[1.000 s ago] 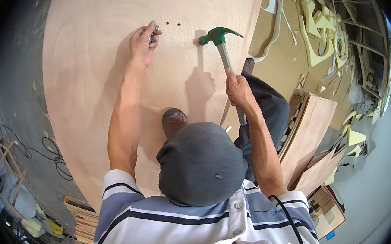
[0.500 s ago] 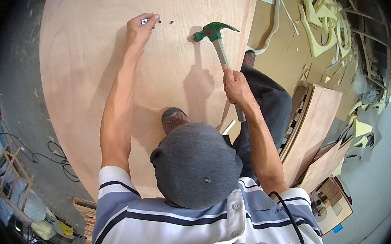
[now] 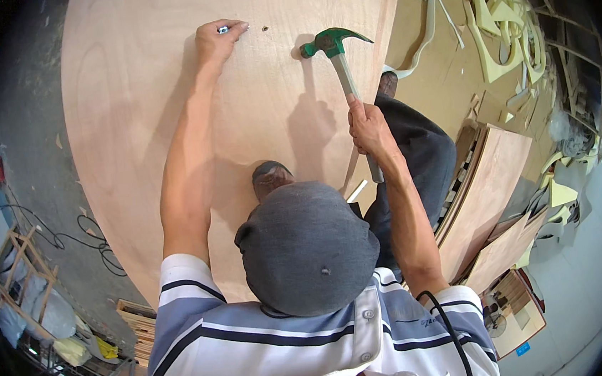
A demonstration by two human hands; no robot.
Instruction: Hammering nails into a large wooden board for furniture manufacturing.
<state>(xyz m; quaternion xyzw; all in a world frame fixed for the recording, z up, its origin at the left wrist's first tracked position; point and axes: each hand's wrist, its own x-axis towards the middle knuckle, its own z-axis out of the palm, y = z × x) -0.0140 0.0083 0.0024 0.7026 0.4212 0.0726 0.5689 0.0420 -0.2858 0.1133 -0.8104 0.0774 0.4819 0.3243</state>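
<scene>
Left hand curled round a shiny piece — left of the hole! Right hand grips the hammer — right of the hole.

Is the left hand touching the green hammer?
Apart. The head view shows the left hand well to the left of the green hammer, with wooden board plainly showing between them.
</scene>
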